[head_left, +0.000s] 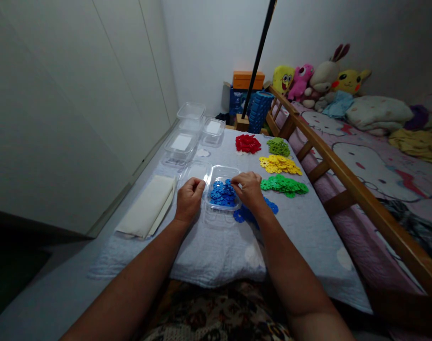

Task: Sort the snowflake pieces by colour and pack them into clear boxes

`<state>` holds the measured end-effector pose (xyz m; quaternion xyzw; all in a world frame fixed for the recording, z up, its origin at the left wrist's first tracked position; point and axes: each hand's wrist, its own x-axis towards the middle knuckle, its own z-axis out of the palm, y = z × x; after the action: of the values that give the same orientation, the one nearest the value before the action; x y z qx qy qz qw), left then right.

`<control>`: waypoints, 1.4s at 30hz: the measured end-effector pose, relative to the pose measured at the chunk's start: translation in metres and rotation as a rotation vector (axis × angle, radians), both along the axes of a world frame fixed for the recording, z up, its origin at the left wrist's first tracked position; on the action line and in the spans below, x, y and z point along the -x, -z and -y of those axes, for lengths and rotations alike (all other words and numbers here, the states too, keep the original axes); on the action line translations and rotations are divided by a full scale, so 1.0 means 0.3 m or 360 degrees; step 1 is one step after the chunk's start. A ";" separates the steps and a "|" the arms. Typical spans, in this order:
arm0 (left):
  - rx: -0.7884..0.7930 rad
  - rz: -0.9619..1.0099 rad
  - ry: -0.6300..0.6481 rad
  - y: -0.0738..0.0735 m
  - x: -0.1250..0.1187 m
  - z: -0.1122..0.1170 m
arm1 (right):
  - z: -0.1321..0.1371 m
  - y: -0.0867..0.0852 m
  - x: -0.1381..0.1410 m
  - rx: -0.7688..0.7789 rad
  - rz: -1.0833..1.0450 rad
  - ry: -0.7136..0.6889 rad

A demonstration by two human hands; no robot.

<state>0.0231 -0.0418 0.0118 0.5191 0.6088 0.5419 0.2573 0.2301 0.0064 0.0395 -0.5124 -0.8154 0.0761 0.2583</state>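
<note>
A clear plastic container (224,171) stands in front of me, partly filled with blue snowflake discs (221,194). My left hand (189,200) is closed at the container's left rim, thumb and fingertips together. Over the right side of the container, my right hand (249,189) pinches a blue snowflake disc, mostly hidden by the fingers. More blue discs (272,204) lie on the cloth beneath my right wrist, which covers part of them. A clear lid (193,170) lies just behind my left hand.
Piles of green (285,185), yellow (280,165), light green (278,146) and red pieces (247,143) lie to the right and back. Several clear containers (181,142) stand back left. A folded beige cloth (147,206) lies left. A wooden bed rail (329,154) runs along the right.
</note>
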 end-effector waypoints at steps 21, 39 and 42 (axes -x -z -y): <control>-0.0008 -0.0020 0.0034 0.000 -0.004 0.001 | -0.022 -0.001 -0.169 -0.0050 -0.0397 0.0311; -0.0006 0.0003 0.0016 0.023 -0.002 -0.007 | -0.034 0.091 -0.264 0.0256 0.0345 0.0533; -0.0003 0.0033 0.0013 0.020 -0.003 -0.004 | -0.040 0.098 -0.261 0.0221 0.0238 0.0512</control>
<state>0.0240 -0.0405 0.0056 0.5161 0.6035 0.5469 0.2652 0.3085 0.0184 0.0101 -0.6570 -0.7327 0.0518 0.1698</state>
